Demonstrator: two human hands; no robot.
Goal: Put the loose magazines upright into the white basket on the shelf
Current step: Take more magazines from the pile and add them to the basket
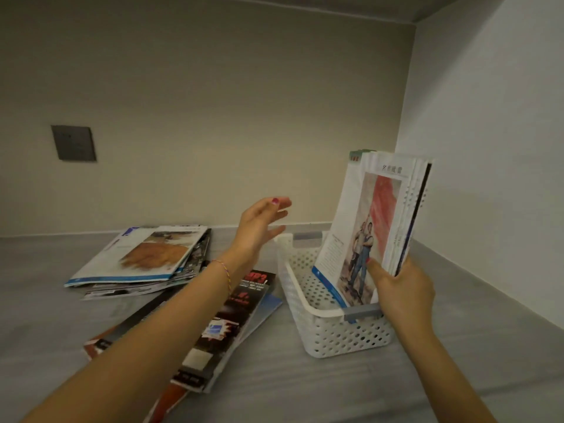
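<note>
A white perforated basket (323, 328) with grey handles stands on the grey shelf right of centre. Several magazines (378, 215) stand upright in its right half, leaning slightly left. My right hand (403, 288) grips the lower front edge of this upright bundle, thumb on the front cover. My left hand (262, 224) hovers open in the air just left of the basket's far corner, fingers spread, holding nothing. A loose pile of magazines (143, 257) lies flat at the left, and two or three more, with dark covers (219, 328), lie flat under my left forearm.
The shelf's side wall (488, 178) rises close to the right of the basket. The back wall carries a dark square plate (74, 143) at the left. The basket's left half holds nothing.
</note>
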